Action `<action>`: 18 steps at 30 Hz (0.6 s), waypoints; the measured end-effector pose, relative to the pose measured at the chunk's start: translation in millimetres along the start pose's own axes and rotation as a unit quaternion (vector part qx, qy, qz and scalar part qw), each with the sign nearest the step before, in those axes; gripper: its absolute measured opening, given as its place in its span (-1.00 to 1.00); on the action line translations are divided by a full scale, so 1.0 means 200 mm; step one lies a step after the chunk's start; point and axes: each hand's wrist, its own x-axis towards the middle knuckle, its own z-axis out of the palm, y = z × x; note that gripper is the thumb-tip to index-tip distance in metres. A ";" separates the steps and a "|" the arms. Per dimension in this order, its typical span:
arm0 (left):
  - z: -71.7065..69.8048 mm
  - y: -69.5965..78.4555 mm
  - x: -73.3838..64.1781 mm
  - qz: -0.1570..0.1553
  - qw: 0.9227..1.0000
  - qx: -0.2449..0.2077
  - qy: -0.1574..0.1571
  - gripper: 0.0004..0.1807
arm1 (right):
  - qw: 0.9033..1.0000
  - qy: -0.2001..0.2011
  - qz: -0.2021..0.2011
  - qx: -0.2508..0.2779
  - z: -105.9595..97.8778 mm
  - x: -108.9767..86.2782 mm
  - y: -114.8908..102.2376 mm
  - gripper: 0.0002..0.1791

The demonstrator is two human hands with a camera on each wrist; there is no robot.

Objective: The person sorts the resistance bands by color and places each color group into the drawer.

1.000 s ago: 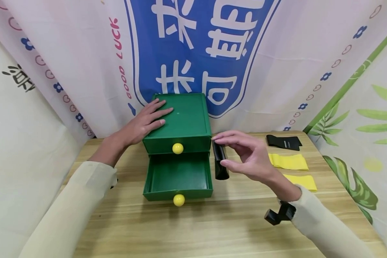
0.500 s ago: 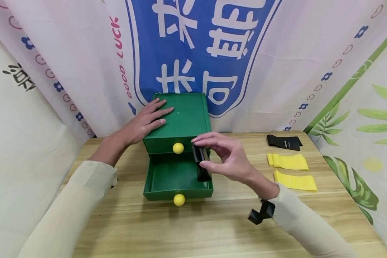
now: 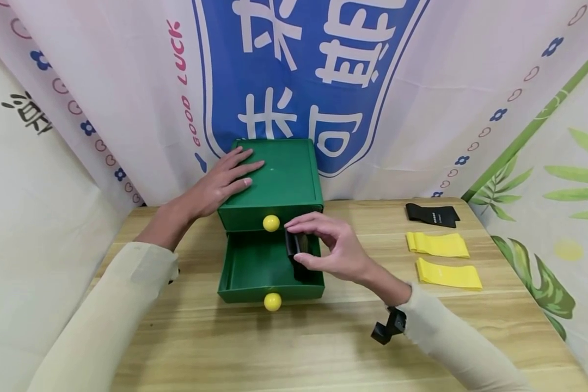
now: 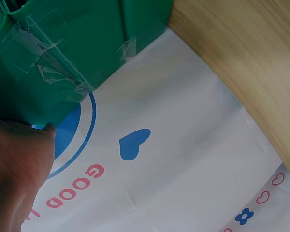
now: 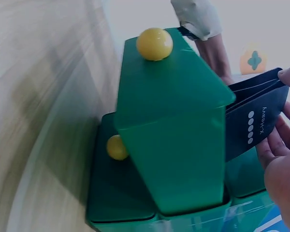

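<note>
A small green drawer cabinet (image 3: pixel 289 174) stands against the curtain, its lower drawer (image 3: pixel 240 294) pulled out. My left hand (image 3: pixel 222 182) rests on the left part of the cabinet's top with fingers spread. Between thumb and fingers, my right hand (image 3: pixel 335 247) pinches a folded black resistance band (image 5: pixel 253 116) marked "X-Heavy". The band hangs on edge at the right side of the pulled-out drawer, its lower end within the drawer's outline; whether it touches the bottom I cannot tell. In the left wrist view the left hand (image 4: pixel 19 164) is at the cabinet's edge.
To the right on the wooden table (image 3: pixel 323 348) lie another black band (image 3: pixel 432 215) and two yellow bands, one (image 3: pixel 438 245) behind the other (image 3: pixel 449 274). Yellow knobs stick out from the upper drawer (image 3: pixel 271 223) and the lower one. A printed curtain (image 3: pixel 406 136) closes off the back.
My right hand has carried the black resistance band leftward from beside the cabinet to the pulled-out drawer, and slightly lower. My left hand has stayed on the cabinet's top.
</note>
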 end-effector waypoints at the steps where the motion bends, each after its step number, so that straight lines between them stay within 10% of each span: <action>1: 0.00 0.00 0.00 0.000 1.000 0.001 0.000 -0.41 | 1.000 -0.002 0.002 -0.005 0.01 0.00 0.01 -0.52; 18: 0.00 0.00 0.00 0.002 1.000 -0.001 0.002 -0.42 | 0.991 -0.026 0.037 -0.127 0.11 0.01 0.06 -0.57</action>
